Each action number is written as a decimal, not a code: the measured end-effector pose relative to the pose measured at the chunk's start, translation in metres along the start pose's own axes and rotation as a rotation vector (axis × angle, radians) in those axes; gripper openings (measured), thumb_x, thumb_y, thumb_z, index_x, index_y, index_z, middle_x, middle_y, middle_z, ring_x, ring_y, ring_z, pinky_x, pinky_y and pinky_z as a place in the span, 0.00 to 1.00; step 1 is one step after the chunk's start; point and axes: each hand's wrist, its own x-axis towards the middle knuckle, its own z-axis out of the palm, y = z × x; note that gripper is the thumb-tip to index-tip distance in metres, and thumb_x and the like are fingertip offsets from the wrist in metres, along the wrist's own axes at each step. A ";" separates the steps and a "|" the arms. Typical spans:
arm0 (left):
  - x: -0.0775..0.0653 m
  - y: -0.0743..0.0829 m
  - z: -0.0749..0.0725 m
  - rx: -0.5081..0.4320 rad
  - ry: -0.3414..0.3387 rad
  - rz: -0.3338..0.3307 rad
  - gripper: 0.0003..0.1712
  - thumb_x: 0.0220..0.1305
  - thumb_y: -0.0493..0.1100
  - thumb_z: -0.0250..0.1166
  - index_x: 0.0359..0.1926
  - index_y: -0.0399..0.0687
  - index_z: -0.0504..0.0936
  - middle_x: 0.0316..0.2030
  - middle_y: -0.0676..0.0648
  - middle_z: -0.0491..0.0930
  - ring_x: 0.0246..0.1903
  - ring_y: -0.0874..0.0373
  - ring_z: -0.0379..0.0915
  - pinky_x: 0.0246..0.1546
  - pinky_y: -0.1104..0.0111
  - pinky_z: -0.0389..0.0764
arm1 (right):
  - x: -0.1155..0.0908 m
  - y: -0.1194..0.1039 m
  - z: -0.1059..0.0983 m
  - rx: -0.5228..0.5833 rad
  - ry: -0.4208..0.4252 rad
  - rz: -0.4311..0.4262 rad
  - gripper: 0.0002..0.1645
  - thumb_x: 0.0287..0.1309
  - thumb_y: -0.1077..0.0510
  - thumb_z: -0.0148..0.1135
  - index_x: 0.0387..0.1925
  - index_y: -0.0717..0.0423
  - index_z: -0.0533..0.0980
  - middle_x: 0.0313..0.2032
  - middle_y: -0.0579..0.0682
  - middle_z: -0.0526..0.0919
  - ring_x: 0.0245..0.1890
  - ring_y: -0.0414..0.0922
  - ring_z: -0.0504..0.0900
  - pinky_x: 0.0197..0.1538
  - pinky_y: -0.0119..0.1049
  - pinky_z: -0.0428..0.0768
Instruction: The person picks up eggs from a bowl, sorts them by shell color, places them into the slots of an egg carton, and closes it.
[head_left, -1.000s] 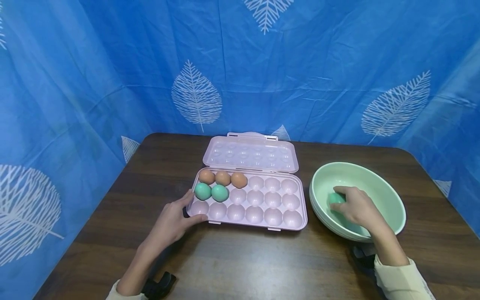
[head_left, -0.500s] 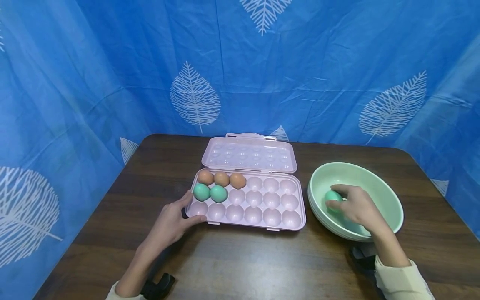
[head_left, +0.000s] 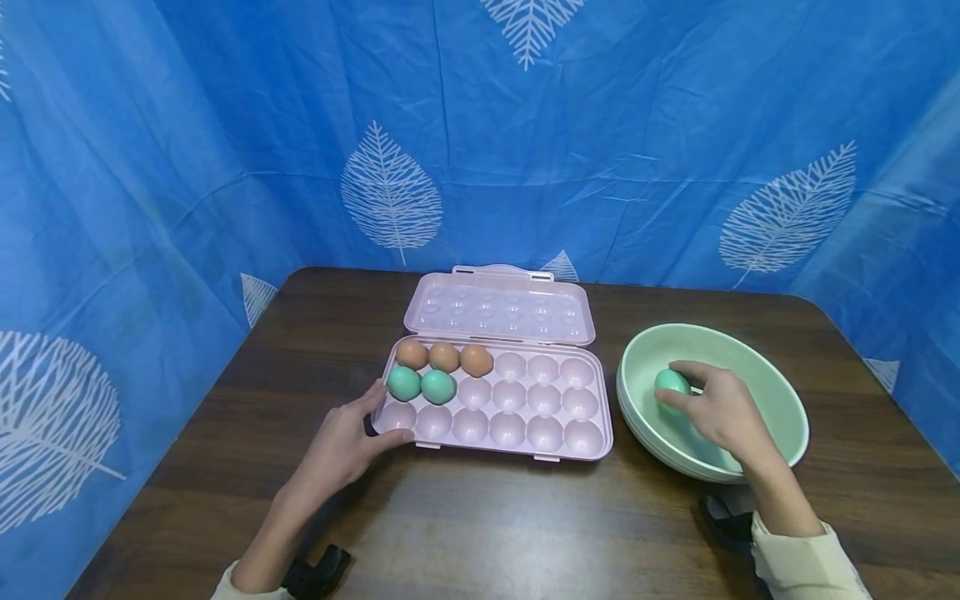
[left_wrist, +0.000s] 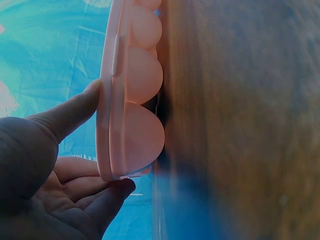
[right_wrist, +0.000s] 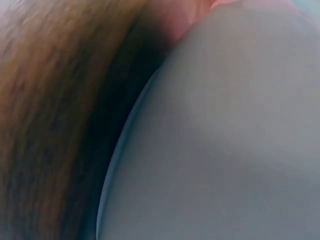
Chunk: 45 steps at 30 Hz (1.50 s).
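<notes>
A pink egg tray lies open on the table, its lid folded back. Three brown eggs sit in its back row and two green eggs in the middle row, at the left. My left hand holds the tray's front left corner, thumb on the front edge and fingers at the left end. Inside the light green bowl, my right hand pinches a green egg between thumb and fingers. The right wrist view shows mostly the bowl's outer wall, so that hand's grip is hidden there.
The bowl appears to be stacked on another, right of the tray on a dark wooden table. A blue cloth with white leaf prints hangs behind the table. Black wrist straps sit under the forearms.
My right hand has raised the green egg slightly from the bottom of the bowl, and the egg shows more clearly. The left hand stays at the tray's corner.
</notes>
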 end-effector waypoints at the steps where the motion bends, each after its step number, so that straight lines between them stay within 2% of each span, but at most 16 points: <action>1: 0.000 0.000 0.000 -0.001 -0.001 -0.002 0.51 0.48 0.59 0.68 0.66 0.38 0.58 0.65 0.40 0.55 0.63 0.44 0.52 0.56 0.52 0.61 | 0.000 0.000 0.000 -0.004 0.009 -0.002 0.28 0.54 0.47 0.63 0.50 0.65 0.75 0.43 0.59 0.80 0.38 0.50 0.74 0.39 0.43 0.71; 16: -0.001 0.001 0.000 -0.004 -0.002 -0.001 0.51 0.48 0.58 0.68 0.66 0.38 0.58 0.66 0.40 0.55 0.63 0.44 0.51 0.56 0.52 0.61 | -0.003 -0.006 0.000 0.035 0.059 0.027 0.34 0.54 0.40 0.60 0.52 0.63 0.73 0.47 0.61 0.78 0.46 0.55 0.73 0.43 0.51 0.71; 20: -0.001 0.001 0.000 -0.002 -0.002 -0.005 0.51 0.48 0.58 0.69 0.66 0.38 0.58 0.66 0.40 0.55 0.63 0.44 0.52 0.56 0.52 0.61 | -0.005 -0.011 0.000 0.074 0.102 0.036 0.34 0.54 0.41 0.61 0.52 0.63 0.73 0.47 0.61 0.77 0.48 0.58 0.72 0.44 0.53 0.70; 22: -0.001 0.001 0.000 -0.001 -0.002 -0.006 0.51 0.48 0.58 0.69 0.66 0.38 0.58 0.66 0.40 0.55 0.63 0.44 0.52 0.56 0.52 0.61 | -0.006 -0.015 0.000 0.092 0.133 0.038 0.32 0.53 0.42 0.62 0.51 0.62 0.73 0.47 0.60 0.77 0.48 0.57 0.73 0.45 0.50 0.71; 28: 0.000 0.001 0.000 0.005 -0.010 -0.011 0.52 0.48 0.59 0.69 0.66 0.38 0.58 0.66 0.40 0.55 0.63 0.44 0.52 0.56 0.52 0.61 | -0.007 -0.026 0.002 0.158 0.218 0.003 0.28 0.50 0.47 0.67 0.47 0.62 0.75 0.43 0.58 0.79 0.45 0.52 0.76 0.38 0.19 0.73; 35: 0.000 0.001 0.000 0.008 -0.010 -0.013 0.52 0.47 0.58 0.69 0.66 0.38 0.58 0.66 0.40 0.55 0.63 0.44 0.52 0.56 0.52 0.62 | -0.009 -0.036 0.008 0.202 0.250 -0.038 0.23 0.49 0.52 0.68 0.45 0.61 0.76 0.41 0.53 0.80 0.43 0.40 0.76 0.40 0.22 0.76; 41: 0.000 0.000 0.000 0.009 -0.005 -0.006 0.51 0.47 0.58 0.69 0.66 0.38 0.58 0.65 0.39 0.55 0.63 0.44 0.52 0.55 0.52 0.62 | -0.011 -0.044 0.014 0.245 0.242 -0.053 0.23 0.48 0.54 0.69 0.45 0.61 0.75 0.42 0.53 0.78 0.44 0.50 0.78 0.40 0.21 0.76; 45: 0.000 0.000 -0.001 0.009 -0.005 -0.004 0.51 0.47 0.59 0.69 0.66 0.38 0.58 0.66 0.40 0.55 0.63 0.44 0.52 0.56 0.52 0.62 | -0.009 -0.049 0.018 0.254 0.249 -0.059 0.24 0.47 0.54 0.70 0.45 0.60 0.75 0.41 0.52 0.78 0.43 0.51 0.79 0.40 0.25 0.77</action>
